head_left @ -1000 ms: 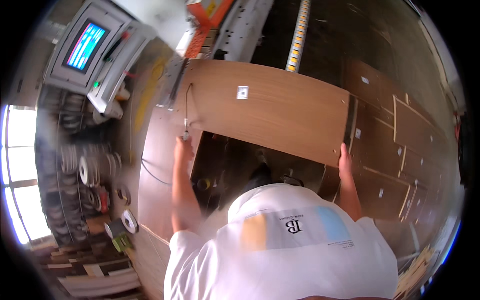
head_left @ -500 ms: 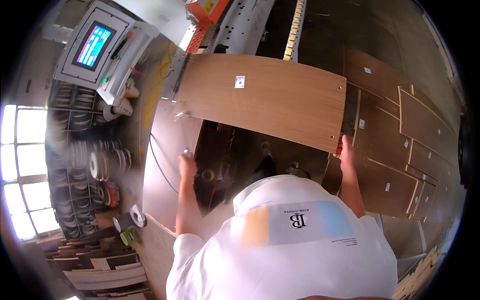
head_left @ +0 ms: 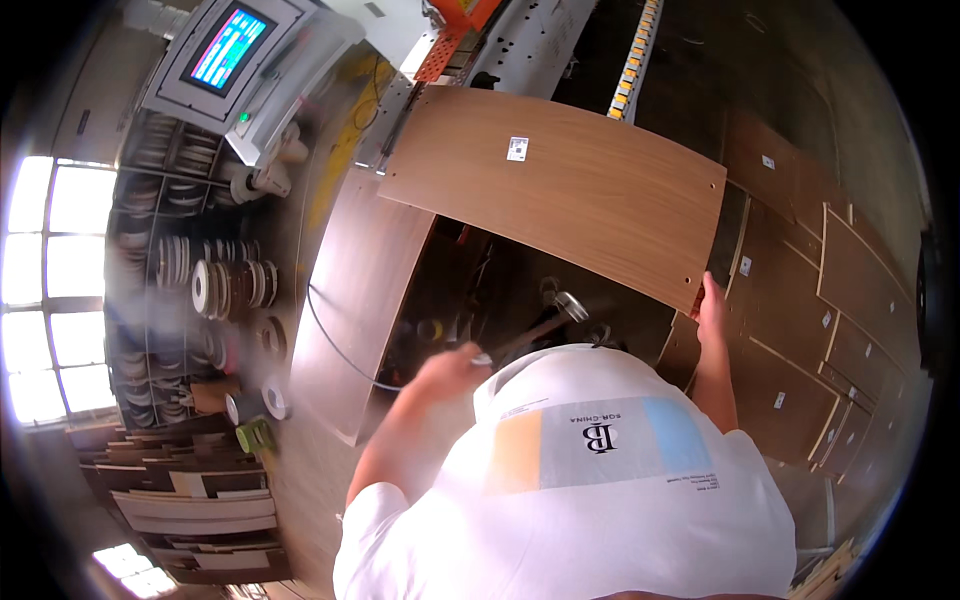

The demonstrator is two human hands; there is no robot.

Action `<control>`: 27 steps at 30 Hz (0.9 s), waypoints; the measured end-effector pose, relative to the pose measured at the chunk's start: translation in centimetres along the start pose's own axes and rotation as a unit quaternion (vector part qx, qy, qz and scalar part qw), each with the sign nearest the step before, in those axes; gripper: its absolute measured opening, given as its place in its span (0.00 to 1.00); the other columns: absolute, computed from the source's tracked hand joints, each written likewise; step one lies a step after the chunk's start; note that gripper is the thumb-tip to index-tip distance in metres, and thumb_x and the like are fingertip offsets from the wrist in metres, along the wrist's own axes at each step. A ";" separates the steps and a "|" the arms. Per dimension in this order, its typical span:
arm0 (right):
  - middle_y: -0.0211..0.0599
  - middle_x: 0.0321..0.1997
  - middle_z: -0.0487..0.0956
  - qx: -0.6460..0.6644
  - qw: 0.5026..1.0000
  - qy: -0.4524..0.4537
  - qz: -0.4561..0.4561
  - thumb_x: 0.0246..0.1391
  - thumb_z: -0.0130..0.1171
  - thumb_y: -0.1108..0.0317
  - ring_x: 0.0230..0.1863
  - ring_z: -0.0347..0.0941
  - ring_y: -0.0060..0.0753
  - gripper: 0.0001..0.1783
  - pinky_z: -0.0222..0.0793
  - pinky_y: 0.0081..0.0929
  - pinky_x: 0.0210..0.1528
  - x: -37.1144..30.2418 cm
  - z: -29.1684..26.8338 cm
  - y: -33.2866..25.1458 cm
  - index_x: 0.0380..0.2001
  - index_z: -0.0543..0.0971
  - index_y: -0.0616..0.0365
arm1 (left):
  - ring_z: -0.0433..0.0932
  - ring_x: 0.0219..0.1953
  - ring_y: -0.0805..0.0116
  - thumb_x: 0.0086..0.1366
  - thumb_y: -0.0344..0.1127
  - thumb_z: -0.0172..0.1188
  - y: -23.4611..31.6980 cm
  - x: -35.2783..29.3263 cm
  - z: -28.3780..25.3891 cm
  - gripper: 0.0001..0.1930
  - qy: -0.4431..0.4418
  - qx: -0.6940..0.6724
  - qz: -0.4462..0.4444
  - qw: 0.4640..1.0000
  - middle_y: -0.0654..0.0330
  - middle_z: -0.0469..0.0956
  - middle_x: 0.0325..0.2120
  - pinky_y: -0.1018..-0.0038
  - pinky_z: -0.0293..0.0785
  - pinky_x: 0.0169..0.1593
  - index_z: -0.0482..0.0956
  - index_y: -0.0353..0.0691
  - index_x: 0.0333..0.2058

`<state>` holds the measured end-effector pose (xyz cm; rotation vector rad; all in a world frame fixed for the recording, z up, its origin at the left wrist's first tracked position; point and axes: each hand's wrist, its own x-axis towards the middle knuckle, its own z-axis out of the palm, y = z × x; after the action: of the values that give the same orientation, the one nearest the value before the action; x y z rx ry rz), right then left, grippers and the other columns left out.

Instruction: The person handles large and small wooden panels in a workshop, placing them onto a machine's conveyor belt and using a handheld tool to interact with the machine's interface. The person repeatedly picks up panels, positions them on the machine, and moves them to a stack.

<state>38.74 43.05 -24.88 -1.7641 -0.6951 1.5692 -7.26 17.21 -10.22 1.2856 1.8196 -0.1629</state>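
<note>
A long wood-grain panel point(head_left: 560, 190) with a small white label lies across the machine ahead. At its near right corner, my right hand point(head_left: 711, 310) grips the edge, some fingers hidden by the board. My left hand point(head_left: 450, 372), blurred, is closed around a slim tool point(head_left: 540, 328) with a shiny metal end, in front of my shirt. Motion smears the tool, so I cannot make out its exact kind. A thin grey hose point(head_left: 335, 338) curves over a pale panel point(head_left: 355, 270) to my left wrist; whether it joins the tool is unclear.
Far left stands a control box with a lit screen point(head_left: 228, 48). Rolls of edge banding point(head_left: 235, 287) fill a rack below it. Stacked brown panels point(head_left: 780, 300) lie on the right. A roller strip point(head_left: 634, 60) runs beyond the panel. Board offcuts point(head_left: 190, 510) are piled lower left.
My left hand has swung right and toward my body with the tool, from over the pale panel. My right hand stays on the panel's corner. The view has shifted slightly.
</note>
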 end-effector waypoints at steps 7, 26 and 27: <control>0.21 0.25 0.76 -0.090 0.993 0.008 -0.069 0.66 0.54 0.40 0.23 0.71 0.16 0.24 0.65 0.22 0.23 1.6 0.1 0.5 0.43 0.82 0.49 | 0.80 0.46 0.37 0.68 0.54 0.59 -21.0 2.4 -1.5 0.25 0.371 -0.185 -0.282 0.865 0.38 0.82 0.40 0.50 0.75 0.47 0.73 0.35 0.48; 0.26 0.34 0.80 -0.143 0.990 0.013 0.005 0.64 0.56 0.37 0.29 0.76 0.21 0.30 0.71 0.26 0.26 -0.2 0.6 -1.2 0.50 0.81 0.52 | 0.84 0.33 0.46 0.66 0.51 0.64 -16.9 2.3 2.7 0.24 0.312 -0.186 -0.211 0.908 0.44 0.83 0.30 0.55 0.78 0.38 0.73 0.37 0.48; 0.25 0.33 0.80 -0.150 0.989 0.010 0.003 0.64 0.56 0.37 0.28 0.76 0.21 0.29 0.70 0.25 0.25 0.3 0.2 -0.9 0.50 0.81 0.52 | 0.78 0.22 0.59 0.68 0.47 0.63 -18.5 3.0 1.7 0.20 0.330 -0.332 -0.245 0.849 0.52 0.80 0.24 0.61 0.74 0.27 0.72 0.37 0.46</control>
<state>38.61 43.88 -24.41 -1.9946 -0.9576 1.5092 -21.60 9.96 -20.02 0.3627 2.4462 0.6697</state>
